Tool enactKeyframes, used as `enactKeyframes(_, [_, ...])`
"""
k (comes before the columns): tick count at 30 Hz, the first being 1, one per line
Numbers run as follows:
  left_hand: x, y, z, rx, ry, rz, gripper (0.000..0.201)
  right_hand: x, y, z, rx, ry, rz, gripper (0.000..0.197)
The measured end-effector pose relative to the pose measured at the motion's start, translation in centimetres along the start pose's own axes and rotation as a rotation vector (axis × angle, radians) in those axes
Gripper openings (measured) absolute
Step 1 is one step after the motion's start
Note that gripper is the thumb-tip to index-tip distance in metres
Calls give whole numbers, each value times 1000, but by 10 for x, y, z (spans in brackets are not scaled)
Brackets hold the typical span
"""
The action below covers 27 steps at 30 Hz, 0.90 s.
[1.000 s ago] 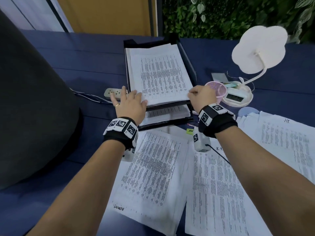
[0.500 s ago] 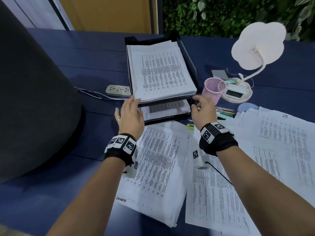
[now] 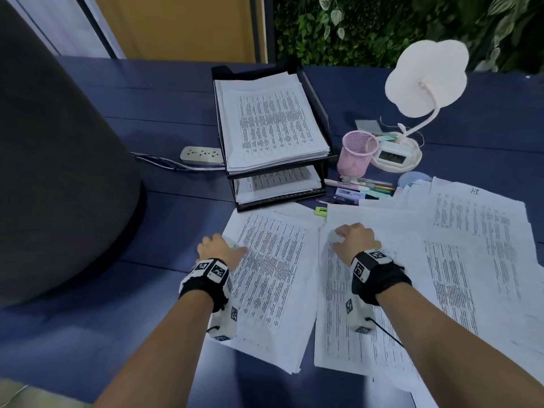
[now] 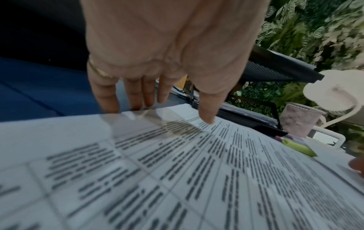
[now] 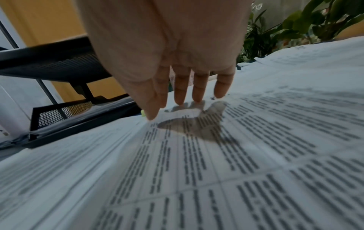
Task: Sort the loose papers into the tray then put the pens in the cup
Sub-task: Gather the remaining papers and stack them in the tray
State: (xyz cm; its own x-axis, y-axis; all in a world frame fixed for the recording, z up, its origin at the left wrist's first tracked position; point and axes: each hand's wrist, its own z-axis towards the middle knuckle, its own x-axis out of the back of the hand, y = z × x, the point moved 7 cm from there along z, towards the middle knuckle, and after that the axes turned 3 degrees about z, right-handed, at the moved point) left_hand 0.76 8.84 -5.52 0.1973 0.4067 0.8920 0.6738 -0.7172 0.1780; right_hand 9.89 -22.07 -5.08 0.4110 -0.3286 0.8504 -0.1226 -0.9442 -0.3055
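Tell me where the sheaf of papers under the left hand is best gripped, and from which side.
Probably by its left long edge, from the left. The sheaf lies flat on the blue table, and that edge is bare where the left hand already sits, fingers past the margin. The right edge abuts the neighbouring pile under the right hand, so sliding fingers beneath looks harder there.

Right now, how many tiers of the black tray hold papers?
2: the upper tier carries a thick stack, and the lower tier holds a thinner stack beneath it. No further tier is visible.
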Motion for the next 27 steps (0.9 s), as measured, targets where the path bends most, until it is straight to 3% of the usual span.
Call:
enactKeyframes(3, [-6,0,-1,23,-15,91,90,-11,10,-5,-6,-73,-89,60])
enactKeyframes(9, [-6,2,-1,61,-139,119,91,-12,9,-6,49,-96,-137,66])
enactKeyframes(12, [-11,7,-5,-9,-179,139,79,-11,8,-7,54,-105,-142,68])
enactKeyframes(14, [-15,9,-8,-45,-171,37,74,-11,8,-7,52,-113,-142,69])
enactKeyframes(17, [-10,17,-15,-123,-33,-3,64,-9,7,-6,31,-133,-148,72])
enactKeyframes(19, [-5,28,-22,-242,63,-23,43,-9,7,-6,22,-141,-149,72])
enactKeyframes(22, [-4,33,-28,-318,8,-252,21,-9,7,-6,24,-139,-142,71])
enactKeyframes(27, [36,36,-28,-342,56,-467,14,-7,6,-9,52,-133,-156,66])
